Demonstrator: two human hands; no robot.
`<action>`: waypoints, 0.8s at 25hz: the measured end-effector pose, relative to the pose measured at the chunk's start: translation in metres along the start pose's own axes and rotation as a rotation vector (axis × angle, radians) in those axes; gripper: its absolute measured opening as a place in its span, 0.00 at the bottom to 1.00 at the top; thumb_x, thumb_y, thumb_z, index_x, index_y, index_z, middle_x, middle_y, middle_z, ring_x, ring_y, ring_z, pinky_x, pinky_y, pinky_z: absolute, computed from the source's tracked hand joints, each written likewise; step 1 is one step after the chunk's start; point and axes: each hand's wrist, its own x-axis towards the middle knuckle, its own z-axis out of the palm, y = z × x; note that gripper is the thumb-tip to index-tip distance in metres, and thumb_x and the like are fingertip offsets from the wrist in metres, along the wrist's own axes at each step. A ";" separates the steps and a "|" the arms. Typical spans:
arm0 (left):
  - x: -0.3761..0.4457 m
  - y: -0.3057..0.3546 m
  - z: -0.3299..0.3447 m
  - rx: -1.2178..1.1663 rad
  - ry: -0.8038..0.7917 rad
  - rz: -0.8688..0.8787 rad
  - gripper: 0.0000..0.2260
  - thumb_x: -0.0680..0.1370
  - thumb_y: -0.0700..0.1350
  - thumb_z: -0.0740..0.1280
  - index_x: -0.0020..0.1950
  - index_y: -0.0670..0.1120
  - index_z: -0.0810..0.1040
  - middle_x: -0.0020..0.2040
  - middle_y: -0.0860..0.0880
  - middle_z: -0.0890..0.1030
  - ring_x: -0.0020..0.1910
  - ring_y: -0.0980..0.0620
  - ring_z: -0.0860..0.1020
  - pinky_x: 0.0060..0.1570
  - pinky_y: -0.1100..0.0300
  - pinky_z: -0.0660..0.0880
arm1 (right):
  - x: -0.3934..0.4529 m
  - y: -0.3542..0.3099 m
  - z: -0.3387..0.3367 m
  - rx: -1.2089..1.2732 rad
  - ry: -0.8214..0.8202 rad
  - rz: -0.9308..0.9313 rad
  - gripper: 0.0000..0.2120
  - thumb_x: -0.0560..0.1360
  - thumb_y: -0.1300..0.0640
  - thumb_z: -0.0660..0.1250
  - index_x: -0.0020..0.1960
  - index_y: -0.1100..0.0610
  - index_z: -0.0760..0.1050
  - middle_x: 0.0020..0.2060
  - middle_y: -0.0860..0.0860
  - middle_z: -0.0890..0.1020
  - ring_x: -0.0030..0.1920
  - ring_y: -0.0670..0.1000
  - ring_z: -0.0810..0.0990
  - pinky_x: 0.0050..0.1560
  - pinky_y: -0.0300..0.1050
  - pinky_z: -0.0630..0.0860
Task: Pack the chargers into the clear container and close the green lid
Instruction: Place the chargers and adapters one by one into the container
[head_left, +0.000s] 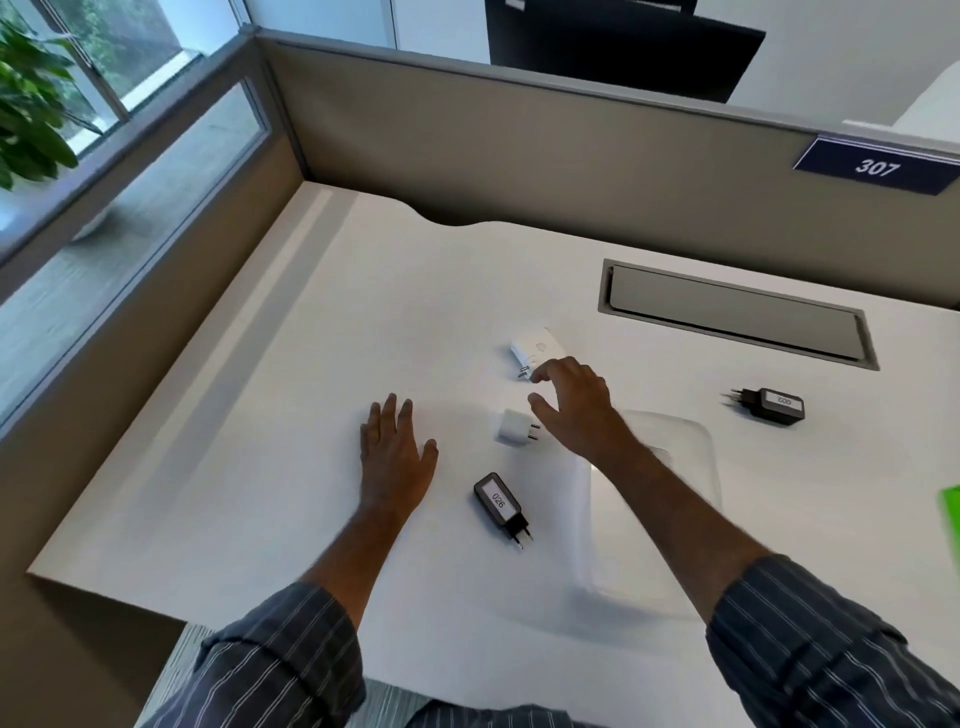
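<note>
Several chargers lie on the white desk (260, 467). A large white charger (537, 349) sits furthest back, a small white charger (514, 426) in the middle, a black charger labelled 026 (498, 503) nearer me, and a black charger labelled 002 (774, 406) at the right. My right hand (571, 402) hovers with fingers spread, its fingertips just by the large white charger's prongs, holding nothing. My left hand (397, 449) rests flat on the desk, left of the small white charger. The clear container (691, 467) stands under my right forearm. A sliver of the green lid (951, 506) shows at the right edge.
A grey cable hatch (737, 317) is set into the desk at the back right. Beige partition walls (519, 150) close off the back and left sides, with a blue sign reading 307 (875, 166). A plant (31, 104) stands beyond the glass at the left.
</note>
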 end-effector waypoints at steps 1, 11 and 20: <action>0.004 0.000 0.001 0.001 -0.007 -0.001 0.31 0.81 0.51 0.63 0.81 0.43 0.58 0.83 0.42 0.55 0.83 0.41 0.49 0.81 0.43 0.49 | 0.009 0.001 -0.002 -0.008 -0.013 0.010 0.14 0.77 0.53 0.68 0.61 0.54 0.76 0.60 0.53 0.79 0.60 0.59 0.76 0.63 0.53 0.69; 0.038 -0.005 0.035 0.157 0.082 0.005 0.30 0.82 0.56 0.58 0.82 0.46 0.59 0.83 0.44 0.59 0.81 0.41 0.58 0.78 0.38 0.53 | 0.097 0.029 -0.007 -0.130 -0.251 0.014 0.25 0.77 0.53 0.69 0.72 0.56 0.68 0.68 0.55 0.71 0.68 0.60 0.69 0.66 0.56 0.70; 0.043 -0.015 0.053 0.220 0.142 0.028 0.30 0.82 0.57 0.53 0.83 0.47 0.54 0.84 0.45 0.55 0.82 0.43 0.54 0.79 0.38 0.49 | 0.122 0.047 0.008 -0.097 -0.368 -0.064 0.34 0.74 0.57 0.73 0.77 0.52 0.65 0.77 0.49 0.65 0.75 0.58 0.62 0.72 0.57 0.64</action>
